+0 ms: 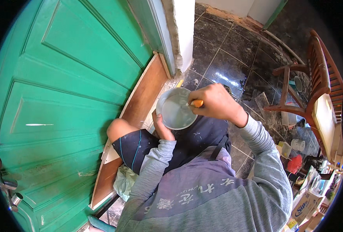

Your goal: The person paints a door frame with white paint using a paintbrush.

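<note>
A round whitish tub (164, 101) rests by my lap, with pale milky liquid (178, 110) inside it. My left hand (160, 125) is wrapped against the tub's near left side, thumb on the outer wall. Over the right part of the rim, my right hand (214, 102) is closed round an orange handle (197, 103). The tool's far end reaches toward the liquid; its kind cannot be made out.
A green panelled door (82, 77) stands at my left, with a brown board (142, 92) along its foot. Dark tiles (233, 50) lie ahead, partly wet. A wooden chair (314, 77) stands at right, near scattered containers and a cardboard box (307, 205). A plastic bag (124, 181) lies beside my left leg.
</note>
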Demonstrator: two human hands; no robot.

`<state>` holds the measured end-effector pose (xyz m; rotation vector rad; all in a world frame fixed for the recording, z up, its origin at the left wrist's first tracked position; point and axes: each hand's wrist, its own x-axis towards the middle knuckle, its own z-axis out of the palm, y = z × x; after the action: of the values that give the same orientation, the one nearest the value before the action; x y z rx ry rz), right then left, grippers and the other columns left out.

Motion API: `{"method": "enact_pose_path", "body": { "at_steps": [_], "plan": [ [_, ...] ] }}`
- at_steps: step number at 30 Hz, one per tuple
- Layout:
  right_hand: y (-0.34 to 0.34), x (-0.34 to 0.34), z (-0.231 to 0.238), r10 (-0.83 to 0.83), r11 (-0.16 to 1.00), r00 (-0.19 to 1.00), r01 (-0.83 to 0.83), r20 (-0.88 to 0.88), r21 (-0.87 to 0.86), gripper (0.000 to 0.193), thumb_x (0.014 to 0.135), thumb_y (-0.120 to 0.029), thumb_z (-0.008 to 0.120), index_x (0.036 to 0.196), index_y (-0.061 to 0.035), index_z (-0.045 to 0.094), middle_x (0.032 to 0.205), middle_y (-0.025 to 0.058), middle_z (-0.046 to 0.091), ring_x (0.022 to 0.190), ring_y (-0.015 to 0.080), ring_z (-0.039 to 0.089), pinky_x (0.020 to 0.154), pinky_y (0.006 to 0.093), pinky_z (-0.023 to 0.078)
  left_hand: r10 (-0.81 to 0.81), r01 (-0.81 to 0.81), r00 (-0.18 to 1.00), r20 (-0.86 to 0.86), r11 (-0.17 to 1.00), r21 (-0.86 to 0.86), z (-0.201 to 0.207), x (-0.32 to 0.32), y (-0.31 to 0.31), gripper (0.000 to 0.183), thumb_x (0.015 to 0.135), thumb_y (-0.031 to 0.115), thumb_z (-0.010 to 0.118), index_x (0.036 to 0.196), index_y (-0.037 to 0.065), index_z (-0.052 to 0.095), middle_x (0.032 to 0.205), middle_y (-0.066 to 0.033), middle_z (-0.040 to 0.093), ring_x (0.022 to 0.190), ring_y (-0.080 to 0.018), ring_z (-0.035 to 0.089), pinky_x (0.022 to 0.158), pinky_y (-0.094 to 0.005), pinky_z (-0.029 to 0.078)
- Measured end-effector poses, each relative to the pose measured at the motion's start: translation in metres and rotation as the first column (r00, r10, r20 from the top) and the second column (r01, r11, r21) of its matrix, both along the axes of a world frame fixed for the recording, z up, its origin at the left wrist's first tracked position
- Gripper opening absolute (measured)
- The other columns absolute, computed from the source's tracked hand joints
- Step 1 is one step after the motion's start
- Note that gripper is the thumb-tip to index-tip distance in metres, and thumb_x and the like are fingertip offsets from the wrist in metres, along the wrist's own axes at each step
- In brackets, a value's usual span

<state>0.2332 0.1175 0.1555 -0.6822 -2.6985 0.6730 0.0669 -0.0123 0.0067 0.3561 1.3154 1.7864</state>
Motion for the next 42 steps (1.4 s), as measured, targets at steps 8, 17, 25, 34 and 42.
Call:
{"method": "enact_pose_path", "body": {
  "at_steps": [8,17,25,34,42],
  "plan": [
    [-0.001,0.005,0.004,-0.153,0.974,0.954,0.101,-0.257,-0.205,0.015,0.071,-0.016,0.072,0.083,-0.0077,0.067,0.074,0.0117,0.068,0.066,0.0281,0.067,0.06,0.0337,0.052,0.082,-0.085,0.995,0.058,0.995,0.044,-0.014,-0.009,0.003,0.053,0.089,0.036,0.047,0.129,0.002,0.044,0.123,-0.0171,0.052,0.113,-0.028,0.053,0.096,-0.0414,0.044],
    [-0.015,0.038,-0.021,-0.652,0.607,0.684,0.213,-0.326,-0.766,0.013,0.085,-0.01,0.068,0.084,0.0005,0.061,0.072,0.0072,0.068,0.062,0.0093,0.064,0.053,0.0199,0.046,0.127,-0.127,0.99,0.063,0.992,-0.002,-0.012,-0.01,0.006,0.054,0.09,0.048,0.045,0.126,0.009,0.051,0.114,-0.0061,0.061,0.1,-0.0177,0.062,0.074,-0.0296,0.051],
    [-0.02,0.037,-0.017,-0.675,0.622,0.637,0.219,-0.373,-0.752,0.016,0.087,-0.012,0.069,0.088,0.0015,0.061,0.075,0.0087,0.07,0.063,0.0097,0.066,0.051,0.0194,0.047,0.083,-0.084,0.996,0.021,0.994,0.074,0.025,-0.017,0.013,0.042,0.091,0.032,0.048,0.121,0.003,0.05,0.112,-0.0113,0.056,0.104,-0.0216,0.056,0.089,-0.0361,0.047],
    [0.024,-0.022,0.035,-0.014,0.997,1.0,0.013,0.016,0.083,0.016,0.071,-0.008,0.074,0.085,-0.0041,0.068,0.076,0.0131,0.068,0.069,0.0263,0.069,0.066,0.0316,0.053,-0.011,0.018,0.985,-0.173,0.999,0.038,0.044,-0.03,0.044,0.041,0.09,0.03,0.045,0.116,-0.001,0.053,0.107,-0.0127,0.057,0.1,-0.0206,0.055,0.089,-0.0329,0.043],
    [0.049,0.0,0.022,-0.284,0.949,0.913,0.223,-0.292,-0.225,0.012,0.073,-0.007,0.072,0.081,-0.0022,0.065,0.069,0.0086,0.066,0.062,0.0138,0.065,0.06,0.0262,0.05,-0.298,0.299,0.941,-0.158,0.954,-0.014,0.025,-0.053,0.074,0.048,0.091,0.035,0.046,0.12,-0.003,0.05,0.109,-0.0125,0.057,0.102,-0.0182,0.055,0.09,-0.0315,0.044]
  ]
}}
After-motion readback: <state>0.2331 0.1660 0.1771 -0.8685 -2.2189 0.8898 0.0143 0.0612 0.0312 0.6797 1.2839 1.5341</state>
